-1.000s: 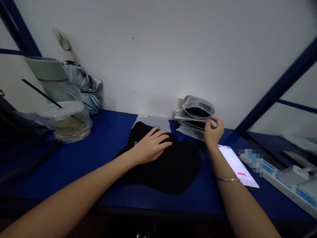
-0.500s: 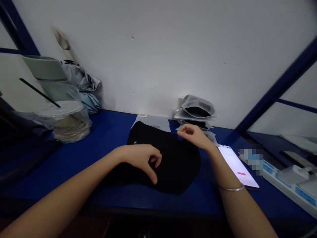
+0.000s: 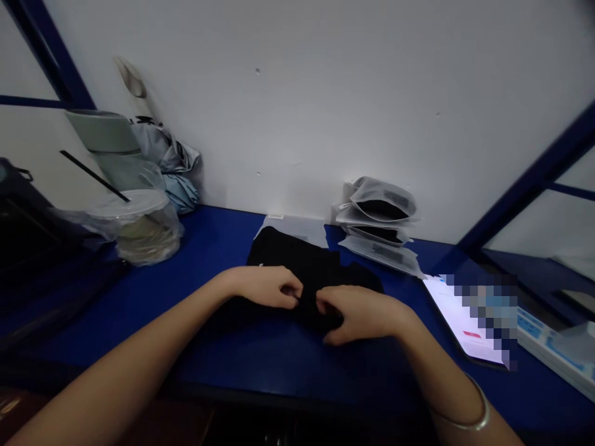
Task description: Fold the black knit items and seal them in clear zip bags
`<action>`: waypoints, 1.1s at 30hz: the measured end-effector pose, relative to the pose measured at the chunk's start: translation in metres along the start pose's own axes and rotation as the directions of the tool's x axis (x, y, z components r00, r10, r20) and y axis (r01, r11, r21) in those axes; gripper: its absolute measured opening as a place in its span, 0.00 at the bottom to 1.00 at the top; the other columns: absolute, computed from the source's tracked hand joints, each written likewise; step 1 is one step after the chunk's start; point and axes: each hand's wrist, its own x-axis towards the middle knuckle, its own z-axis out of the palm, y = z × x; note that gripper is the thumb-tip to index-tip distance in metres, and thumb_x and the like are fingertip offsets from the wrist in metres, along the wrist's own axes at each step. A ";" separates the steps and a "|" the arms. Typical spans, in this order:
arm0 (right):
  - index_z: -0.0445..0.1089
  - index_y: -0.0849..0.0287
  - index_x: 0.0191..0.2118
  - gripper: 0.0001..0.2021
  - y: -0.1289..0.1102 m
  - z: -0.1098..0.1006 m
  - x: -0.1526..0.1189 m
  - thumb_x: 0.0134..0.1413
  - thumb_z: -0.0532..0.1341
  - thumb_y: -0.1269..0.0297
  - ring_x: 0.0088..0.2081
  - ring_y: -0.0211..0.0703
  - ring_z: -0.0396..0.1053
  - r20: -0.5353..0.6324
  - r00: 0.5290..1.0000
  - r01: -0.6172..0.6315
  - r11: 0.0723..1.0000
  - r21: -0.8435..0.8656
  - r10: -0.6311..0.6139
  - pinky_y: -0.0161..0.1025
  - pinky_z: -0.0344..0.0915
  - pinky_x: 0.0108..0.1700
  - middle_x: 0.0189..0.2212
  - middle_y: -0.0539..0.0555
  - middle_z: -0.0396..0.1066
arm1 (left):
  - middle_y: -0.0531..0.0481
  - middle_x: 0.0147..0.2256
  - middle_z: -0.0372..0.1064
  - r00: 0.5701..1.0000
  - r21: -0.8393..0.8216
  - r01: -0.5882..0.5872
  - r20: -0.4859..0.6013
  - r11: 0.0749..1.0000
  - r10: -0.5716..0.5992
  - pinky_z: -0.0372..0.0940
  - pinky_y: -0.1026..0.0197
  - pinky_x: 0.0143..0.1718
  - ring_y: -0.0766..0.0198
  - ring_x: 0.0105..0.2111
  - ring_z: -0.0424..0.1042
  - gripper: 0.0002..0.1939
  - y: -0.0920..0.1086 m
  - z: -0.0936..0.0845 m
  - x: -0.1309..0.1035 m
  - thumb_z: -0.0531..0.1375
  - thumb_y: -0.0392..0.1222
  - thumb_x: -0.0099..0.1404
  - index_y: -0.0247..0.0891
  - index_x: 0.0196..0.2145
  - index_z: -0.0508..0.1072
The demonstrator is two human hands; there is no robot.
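Note:
A black cloth item [image 3: 297,257] lies on the blue table, its near part bunched between my two hands. My left hand [image 3: 272,287] pinches the cloth near its middle, thumb and fingers together. Facing it from the right, my right hand [image 3: 356,310] has curled fingers on the cloth, with the thumb lower and a little apart; whether it grips the fabric cannot be made out. Behind the cloth lies a flat translucent bag [image 3: 316,230], partly covered by it.
Stacked translucent pouches [image 3: 381,214] with black contents stand at the back right. A lit phone [image 3: 458,319] and a power strip [image 3: 543,337] are at the right. A bagged cup with a straw [image 3: 146,229], a green container [image 3: 106,133] and a folded umbrella [image 3: 179,192] are at the left.
My right hand has come down and left, from the cloth's far right edge to near my left hand. My left fingers have closed, and the cloth's near edge is drawn up and bunched.

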 end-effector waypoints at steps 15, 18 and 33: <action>0.67 0.58 0.27 0.15 0.061 -0.012 0.009 0.45 0.57 0.50 0.22 0.36 0.61 -0.109 0.948 -0.139 0.697 0.704 0.300 0.36 0.57 0.24 0.23 0.50 0.67 | 0.54 0.30 0.63 0.997 -0.190 0.070 0.025 0.979 -0.067 0.57 0.69 0.30 0.68 0.31 0.63 0.10 -0.024 -0.032 -0.027 0.57 0.42 0.51 0.38 0.33 0.65; 0.69 0.58 0.28 0.15 0.068 -0.016 0.006 0.41 0.60 0.50 0.23 0.36 0.62 -0.145 0.909 -0.181 0.684 0.707 0.390 0.36 0.58 0.26 0.24 0.51 0.69 | 0.54 0.30 0.66 0.971 -0.229 0.150 -0.149 0.962 -0.187 0.57 0.68 0.30 0.67 0.31 0.65 0.09 -0.041 -0.032 -0.021 0.53 0.39 0.52 0.37 0.32 0.67; 0.68 0.58 0.29 0.15 0.079 -0.026 -0.017 0.41 0.61 0.51 0.29 0.36 0.63 -0.035 0.978 -0.165 0.867 0.471 0.204 0.34 0.59 0.31 0.27 0.50 0.68 | 0.45 0.33 0.70 0.533 0.044 0.405 -0.823 0.913 -0.196 0.62 0.57 0.34 0.56 0.32 0.71 0.10 -0.064 -0.002 0.018 0.47 0.42 0.63 0.39 0.42 0.62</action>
